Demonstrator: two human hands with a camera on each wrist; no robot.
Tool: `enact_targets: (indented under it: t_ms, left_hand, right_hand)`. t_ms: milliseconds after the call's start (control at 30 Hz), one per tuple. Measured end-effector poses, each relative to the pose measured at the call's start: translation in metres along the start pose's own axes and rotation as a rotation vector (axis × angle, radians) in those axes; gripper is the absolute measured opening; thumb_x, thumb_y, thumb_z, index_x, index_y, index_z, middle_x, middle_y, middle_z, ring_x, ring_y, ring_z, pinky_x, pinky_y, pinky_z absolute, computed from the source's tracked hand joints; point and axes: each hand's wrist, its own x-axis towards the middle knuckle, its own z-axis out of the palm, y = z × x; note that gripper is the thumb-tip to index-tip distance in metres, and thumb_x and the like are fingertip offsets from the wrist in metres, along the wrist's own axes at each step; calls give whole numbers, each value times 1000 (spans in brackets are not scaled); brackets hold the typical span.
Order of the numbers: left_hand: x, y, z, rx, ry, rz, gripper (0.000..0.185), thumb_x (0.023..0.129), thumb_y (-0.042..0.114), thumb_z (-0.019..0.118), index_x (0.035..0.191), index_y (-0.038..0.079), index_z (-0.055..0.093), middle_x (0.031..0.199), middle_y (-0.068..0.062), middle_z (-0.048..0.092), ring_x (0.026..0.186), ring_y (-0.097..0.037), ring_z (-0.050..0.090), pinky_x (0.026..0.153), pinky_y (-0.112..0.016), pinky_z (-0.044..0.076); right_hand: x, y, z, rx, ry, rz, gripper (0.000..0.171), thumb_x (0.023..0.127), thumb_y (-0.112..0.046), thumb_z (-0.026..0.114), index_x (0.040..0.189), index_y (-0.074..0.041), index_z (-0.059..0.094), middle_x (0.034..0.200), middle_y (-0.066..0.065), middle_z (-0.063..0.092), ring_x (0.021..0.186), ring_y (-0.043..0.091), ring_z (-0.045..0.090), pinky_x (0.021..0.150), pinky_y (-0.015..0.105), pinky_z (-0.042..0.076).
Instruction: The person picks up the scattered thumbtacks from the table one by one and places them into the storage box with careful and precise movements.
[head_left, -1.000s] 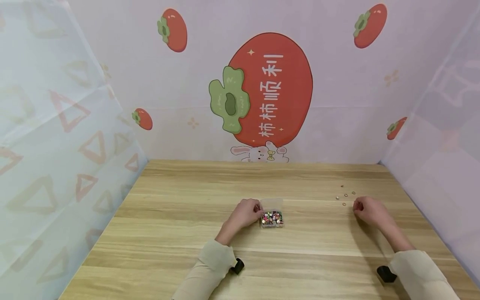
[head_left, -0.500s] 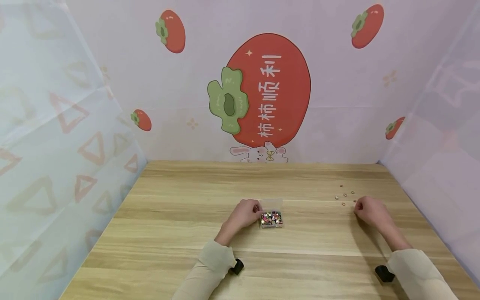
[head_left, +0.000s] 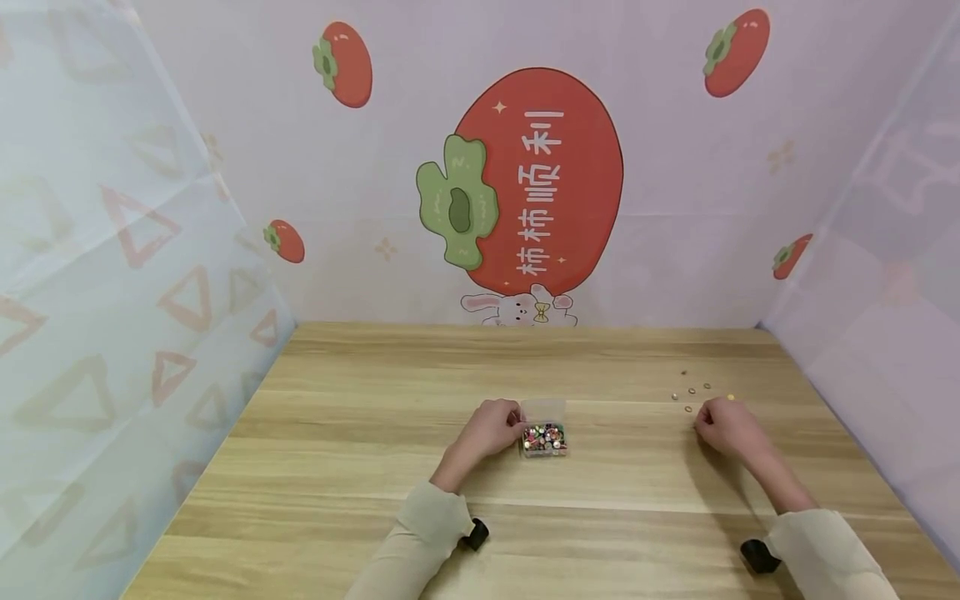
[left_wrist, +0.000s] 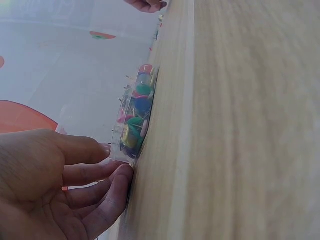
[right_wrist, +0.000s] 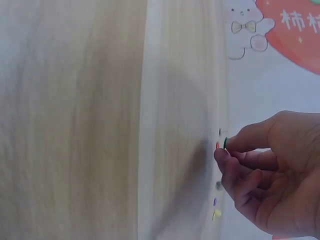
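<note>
Lower frame of the head view: two pale sleeves enter, each wearing a dark wrist unit; both are cut off by the bottom edge. Bare wood lies between the sleeves and the hands, and wide open bench [head_left: 337,467] stretches to the left.

Centre: the left hand [head_left: 489,427] rests against the left side of one small clear box [head_left: 544,435] of coloured pushpins. In the left wrist view its fingers [left_wrist: 107,172] lie fairly straight against the box wall [left_wrist: 131,117], touching it rather than wrapping round it. The pins inside are too many and too crowded to count.

Right of centre: the right hand [head_left: 723,427] is curled low on the bench. The right wrist view shows its grip clamped on one green pin [right_wrist: 225,143], thumb and forefinger together; a red one [right_wrist: 217,145] sits just beside the fingertips.

Beyond it, about six loose pins [head_left: 692,390] lie scattered, small and hard to make out. Further back, open wood runs to the printed backdrop [head_left: 525,183].
</note>
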Motion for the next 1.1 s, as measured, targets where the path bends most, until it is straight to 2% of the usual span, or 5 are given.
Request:
enact_targets:
  t_ms: [267,533,767,1100]
  left_hand:
    - [1,-2,1,3,-2,-2,13,95,21,68,87,11,68,83,-2,68,69,-10,55,64,-25,47]
    - [2,-3,2,9,-2,0,13,95,22,67,88,11,68,82,-1,67,68,-9,54,64,-25,46]
    - [2,-3,2,8,1,4,13,96,22,67,89,11,68,83,-2,68,69,-9,55,64,-25,47]
    - [2,-4,3,9,4,6,13,96,22,66,89,11,69,83,-2,68,68,-9,55,63,-25,46]
  right_hand:
    - [-1,-17,5,8,27,-70,18,81,0,57,65,-8,52,61,-1,48,58,13,42,56,28,34]
    - [-1,-37,8,-11,35,-108,8,86,-1,60,78,-2,60,70,3,60,64,13,50,61,33,44]
    - [0,-58,12,37,57,-142,6,85,0,62,79,-2,62,74,5,64,66,14,57,60,30,47]
    - [4,-92,26,120,16,-141,5,87,0,63,83,-2,62,75,4,65,68,13,58,60,27,47]
